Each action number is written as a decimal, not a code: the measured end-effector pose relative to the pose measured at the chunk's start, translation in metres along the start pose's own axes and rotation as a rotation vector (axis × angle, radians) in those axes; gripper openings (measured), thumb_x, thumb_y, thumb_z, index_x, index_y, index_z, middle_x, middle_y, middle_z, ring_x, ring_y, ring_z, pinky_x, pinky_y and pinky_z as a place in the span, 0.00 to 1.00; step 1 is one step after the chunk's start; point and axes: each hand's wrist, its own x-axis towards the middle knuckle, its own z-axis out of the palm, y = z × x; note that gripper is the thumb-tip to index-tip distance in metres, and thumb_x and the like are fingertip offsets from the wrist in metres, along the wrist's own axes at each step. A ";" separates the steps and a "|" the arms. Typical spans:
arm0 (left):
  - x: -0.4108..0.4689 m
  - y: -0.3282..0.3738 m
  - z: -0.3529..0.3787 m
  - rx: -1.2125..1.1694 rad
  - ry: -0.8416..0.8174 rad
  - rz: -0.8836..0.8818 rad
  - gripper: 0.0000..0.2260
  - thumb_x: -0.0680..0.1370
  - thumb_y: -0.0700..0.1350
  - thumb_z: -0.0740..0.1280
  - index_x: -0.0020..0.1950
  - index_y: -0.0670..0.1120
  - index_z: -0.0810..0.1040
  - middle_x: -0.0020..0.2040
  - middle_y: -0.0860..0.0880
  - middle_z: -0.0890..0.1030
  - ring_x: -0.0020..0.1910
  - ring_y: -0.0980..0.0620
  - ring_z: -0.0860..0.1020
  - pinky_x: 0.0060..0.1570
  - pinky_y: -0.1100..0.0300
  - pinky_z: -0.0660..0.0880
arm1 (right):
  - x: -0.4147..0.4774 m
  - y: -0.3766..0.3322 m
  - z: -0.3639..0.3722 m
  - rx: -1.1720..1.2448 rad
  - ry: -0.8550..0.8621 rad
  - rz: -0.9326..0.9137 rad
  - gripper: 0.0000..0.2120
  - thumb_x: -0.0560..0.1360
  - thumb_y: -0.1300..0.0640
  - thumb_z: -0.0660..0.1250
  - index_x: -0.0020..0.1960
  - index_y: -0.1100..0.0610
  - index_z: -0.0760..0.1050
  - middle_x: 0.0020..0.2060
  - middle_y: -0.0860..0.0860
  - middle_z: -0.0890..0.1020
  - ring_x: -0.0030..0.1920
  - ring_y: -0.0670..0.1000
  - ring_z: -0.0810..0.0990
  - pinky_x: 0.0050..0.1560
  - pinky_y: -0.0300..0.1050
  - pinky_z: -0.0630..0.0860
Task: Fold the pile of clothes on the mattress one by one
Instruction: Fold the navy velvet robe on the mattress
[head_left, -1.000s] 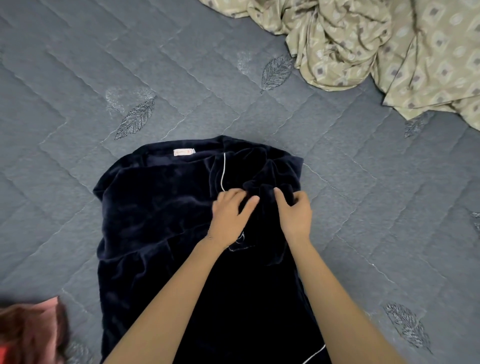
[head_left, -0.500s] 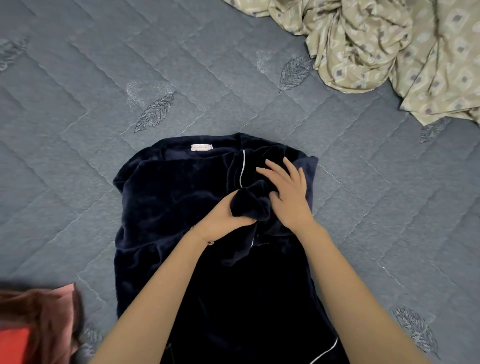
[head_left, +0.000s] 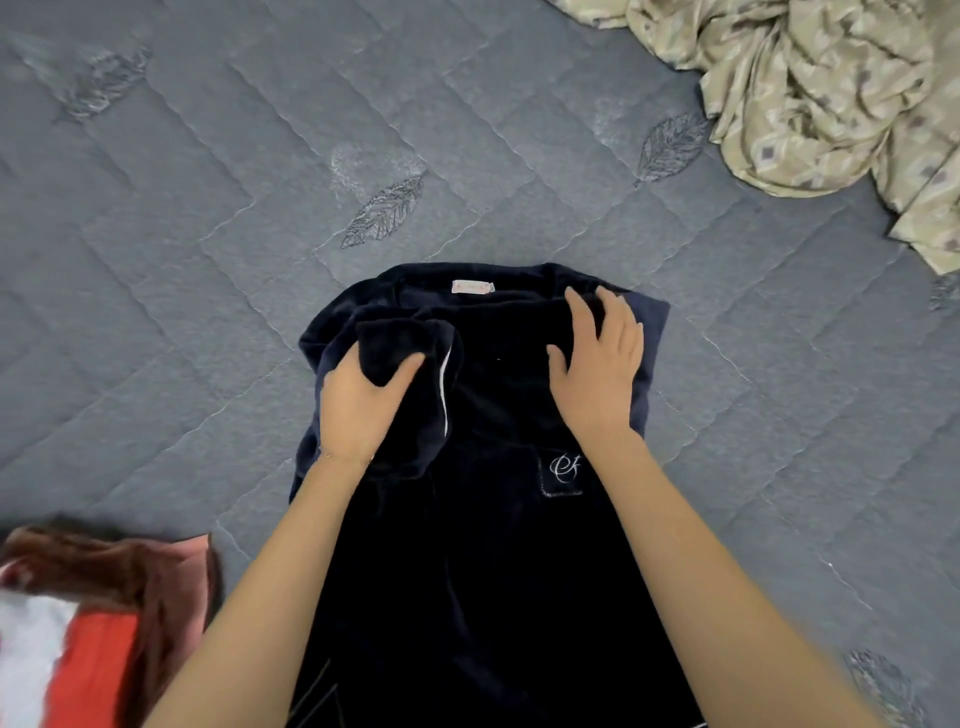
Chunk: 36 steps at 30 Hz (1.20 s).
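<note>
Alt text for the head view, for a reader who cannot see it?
A person's left hand grips a bunched fold of a dark navy top spread on a grey quilted mattress, while the right hand rests flat on it near the collar. A crumpled beige sheet lies at upper right; reddish clothes at lower left.
</note>
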 end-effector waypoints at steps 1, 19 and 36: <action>0.002 -0.006 -0.005 0.003 0.079 -0.015 0.12 0.75 0.51 0.72 0.54 0.47 0.79 0.45 0.59 0.79 0.47 0.58 0.78 0.48 0.70 0.72 | -0.004 -0.003 0.002 -0.003 -0.011 0.012 0.27 0.74 0.57 0.69 0.71 0.57 0.68 0.70 0.61 0.67 0.72 0.63 0.63 0.72 0.59 0.57; 0.007 -0.063 -0.043 0.554 0.283 0.429 0.27 0.75 0.29 0.62 0.73 0.44 0.68 0.68 0.33 0.68 0.65 0.35 0.69 0.63 0.41 0.66 | -0.043 0.021 -0.003 -0.207 -0.329 0.324 0.31 0.82 0.52 0.57 0.79 0.47 0.44 0.79 0.55 0.44 0.78 0.58 0.42 0.75 0.61 0.41; -0.087 -0.089 -0.022 0.904 -0.135 0.618 0.28 0.79 0.60 0.58 0.77 0.52 0.60 0.77 0.42 0.59 0.77 0.38 0.53 0.72 0.37 0.47 | -0.156 -0.015 -0.009 -0.132 -0.353 0.093 0.35 0.79 0.41 0.58 0.79 0.46 0.44 0.79 0.53 0.44 0.78 0.57 0.40 0.75 0.60 0.40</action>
